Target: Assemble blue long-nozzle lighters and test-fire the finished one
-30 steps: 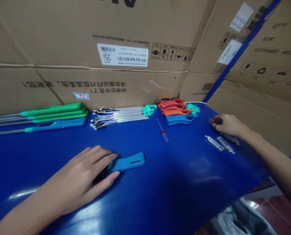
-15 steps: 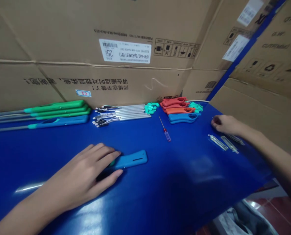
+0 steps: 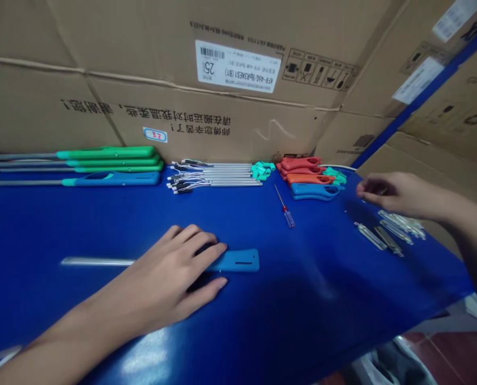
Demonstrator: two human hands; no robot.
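My left hand (image 3: 170,275) lies over a blue-handled tool (image 3: 238,260) on the blue table (image 3: 302,299), fingers on top and thumb on the near side, gripping the handle. The tool's thin metal rod (image 3: 94,262) sticks out to the left from under my hand. My right hand (image 3: 394,193) hovers a little above the table at the right, its fingers pinched together on something too small to make out. Just below it lie several flat metal clips (image 3: 383,235).
Along the back lie green and blue long-handled tools (image 3: 110,160), a bundle of metal rods with wires (image 3: 218,179), teal caps (image 3: 262,170), orange and blue handles (image 3: 308,179) and a small screwdriver (image 3: 285,208). Cardboard boxes (image 3: 142,64) wall in the back and right.
My right hand has lifted off the table near the metal clips and closed into a pinch. My left hand stays on the blue handle. The view has shifted slightly.
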